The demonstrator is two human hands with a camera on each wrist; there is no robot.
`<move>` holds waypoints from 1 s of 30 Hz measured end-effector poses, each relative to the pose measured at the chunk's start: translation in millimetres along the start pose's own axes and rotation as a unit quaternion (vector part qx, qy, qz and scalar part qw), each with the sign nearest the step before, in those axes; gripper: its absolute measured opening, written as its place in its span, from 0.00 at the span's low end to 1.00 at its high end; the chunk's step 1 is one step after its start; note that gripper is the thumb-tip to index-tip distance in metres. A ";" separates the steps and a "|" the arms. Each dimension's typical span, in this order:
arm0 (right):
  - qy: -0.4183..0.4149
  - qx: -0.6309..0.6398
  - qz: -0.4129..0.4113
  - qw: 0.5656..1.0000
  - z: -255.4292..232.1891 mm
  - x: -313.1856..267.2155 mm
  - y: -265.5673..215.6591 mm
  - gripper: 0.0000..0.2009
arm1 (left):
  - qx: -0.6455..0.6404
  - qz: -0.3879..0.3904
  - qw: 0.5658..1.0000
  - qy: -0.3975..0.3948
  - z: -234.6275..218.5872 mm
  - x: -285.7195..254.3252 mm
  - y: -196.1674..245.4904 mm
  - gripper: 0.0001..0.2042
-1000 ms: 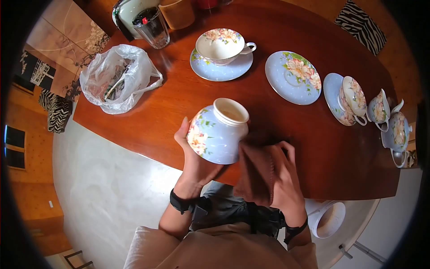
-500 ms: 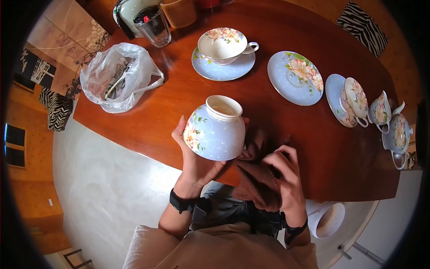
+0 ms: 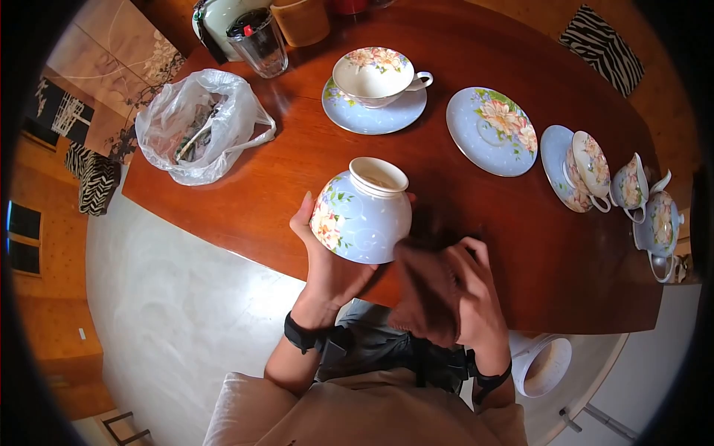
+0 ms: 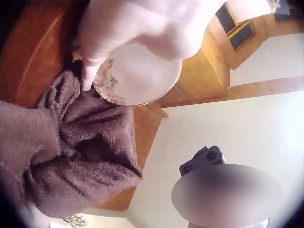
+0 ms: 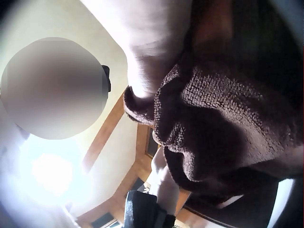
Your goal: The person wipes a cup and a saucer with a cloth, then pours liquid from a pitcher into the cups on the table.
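My left hand grips a pale blue, flower-printed cup from beneath, turned over so its white foot ring faces up. No handle shows on it. In the left wrist view the cup's white inside is visible, with flowers near its rim. A brown cloth is bunched in my right hand, close to the cup's right side. In the right wrist view the cloth covers most of the fingers.
On the table lie a teacup on a saucer, a bare saucer, another cup and saucer, a creamer and a teapot. At left sit a plastic bag and a glass. A white bin stands below.
The cup shifted left and slightly up, then a little right. The cloth dropped away from the cup's side, then rose toward it again with my right hand.
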State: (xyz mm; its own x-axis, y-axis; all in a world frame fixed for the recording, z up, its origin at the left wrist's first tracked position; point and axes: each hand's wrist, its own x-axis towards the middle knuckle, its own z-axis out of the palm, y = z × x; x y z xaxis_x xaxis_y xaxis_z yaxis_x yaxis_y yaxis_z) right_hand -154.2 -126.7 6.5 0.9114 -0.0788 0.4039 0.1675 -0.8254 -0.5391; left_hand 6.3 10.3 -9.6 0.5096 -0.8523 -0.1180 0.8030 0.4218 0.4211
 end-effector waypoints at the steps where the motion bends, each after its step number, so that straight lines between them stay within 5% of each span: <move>1: -0.023 0.009 -0.016 1.000 -1.3 -1.4 1.9 0.23 | 0.050 0.020 0.998 0.041 4.4 -0.8 -0.9 0.43; 4: -0.011 0.027 -0.050 0.998 -1.5 -2.3 5.6 0.23 | 0.058 0.050 0.991 0.106 -2.1 -1.6 -4.9 0.40; 7: 0.062 0.053 0.010 0.997 3.9 -7.3 2.6 0.24 | -0.010 0.108 0.994 0.008 -17.7 -1.9 -8.0 0.39; 10: 0.075 0.081 0.031 0.993 4.2 -1.9 1.2 0.27 | 0.121 0.125 0.982 0.080 -11.3 -8.3 -10.5 0.38; 13: 0.083 0.095 0.045 0.991 1.8 1.0 -1.5 0.30 | 0.146 0.099 0.979 0.105 -6.8 -8.2 -8.3 0.38; 16: 0.059 0.077 0.077 0.992 2.9 1.9 -2.8 0.27 | 0.008 0.032 0.998 0.055 -12.9 -8.1 -3.2 0.39; 19: 0.004 0.040 0.027 0.999 1.3 -1.2 2.4 0.21 | 0.004 0.031 0.999 -0.017 -4.8 -4.0 -0.8 0.40; 22: -0.054 0.044 -0.033 0.997 -5.6 -1.3 4.9 0.16 | -0.157 -0.029 0.981 -0.109 -6.1 -1.9 3.3 0.42; 25: -0.013 0.082 -0.018 0.996 -4.2 -4.6 3.8 0.16 | -0.062 -0.054 0.996 -0.029 8.6 -2.8 4.6 0.47; 30: 0.068 0.108 0.054 0.990 3.1 -5.3 -2.3 0.19 | -0.130 -0.072 0.988 -0.049 0.9 -0.7 7.3 0.45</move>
State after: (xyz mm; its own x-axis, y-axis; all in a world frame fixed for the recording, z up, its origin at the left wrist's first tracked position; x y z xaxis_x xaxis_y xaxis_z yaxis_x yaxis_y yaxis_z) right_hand -158.2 -122.6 3.2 0.8715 -0.2472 0.4235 0.1619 -0.6702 -0.7243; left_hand 11.5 13.7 -5.6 0.3627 -0.9294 -0.0675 0.9234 0.3488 0.1600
